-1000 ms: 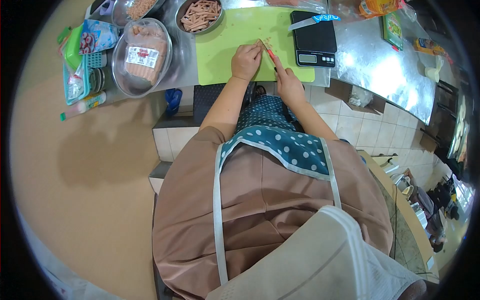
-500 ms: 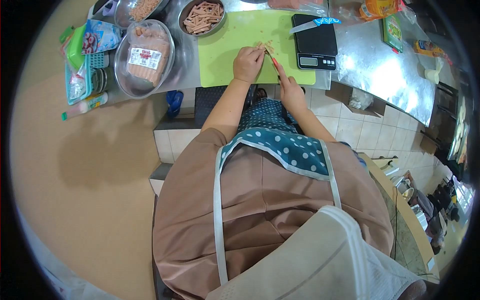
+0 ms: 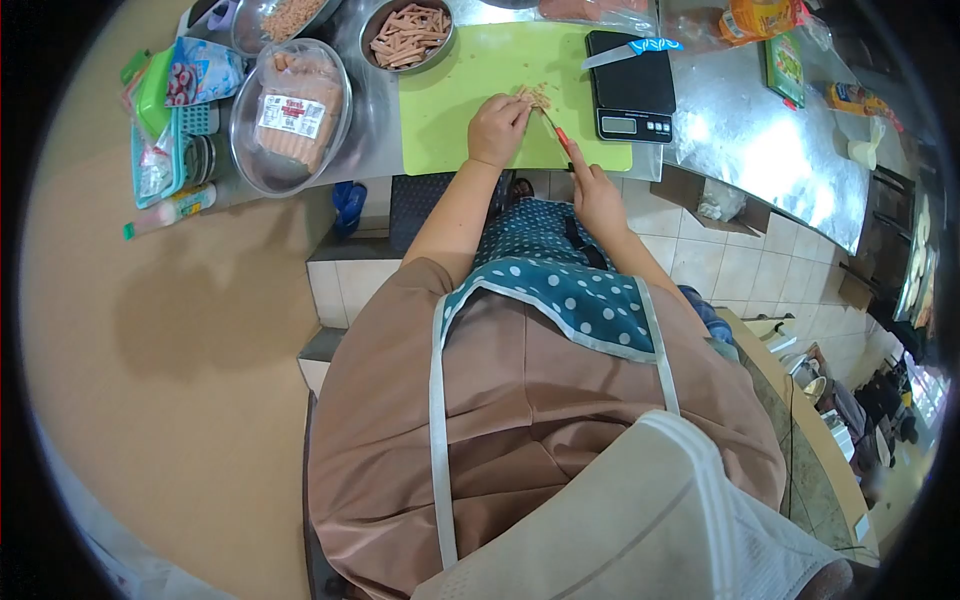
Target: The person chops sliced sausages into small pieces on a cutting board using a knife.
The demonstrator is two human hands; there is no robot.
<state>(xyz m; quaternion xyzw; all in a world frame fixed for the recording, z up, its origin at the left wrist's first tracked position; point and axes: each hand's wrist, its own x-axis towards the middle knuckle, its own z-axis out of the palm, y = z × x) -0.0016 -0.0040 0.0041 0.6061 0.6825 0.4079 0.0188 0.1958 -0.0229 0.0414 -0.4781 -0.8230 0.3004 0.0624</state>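
Note:
My right hand (image 3: pixel 597 195) is closed round the handle of a knife with a red handle (image 3: pixel 562 138). Its blade points up and left, reaching the small chopped pieces of pinkish sausage (image 3: pixel 535 96) on the green cutting board (image 3: pixel 450 110). Beside those pieces, my left hand (image 3: pixel 497 130) presses down with curled fingers on sausage, mostly hidden beneath the fingertips. At the board's top left stands a metal bowl of sausage strips (image 3: pixel 408 36). A black digital scale (image 3: pixel 633 95) rests on the board's right side, with a blue-handled knife (image 3: pixel 625 52) lying across it.
At left, a large metal bowl (image 3: pixel 240 150) holds a labelled pack of sausages (image 3: pixel 292 115). Behind it is a bowl of finely chopped pieces (image 3: pixel 290 18). A turquoise basket (image 3: pixel 180 150) stands at the table's left end. Orange packaging (image 3: pixel 748 20) lies on the metal table (image 3: pixel 740 130) at right.
My right hand has drawn back down and to the right with the knife. More of the chopped pieces show near my left fingertips, while my left hand stays almost in place.

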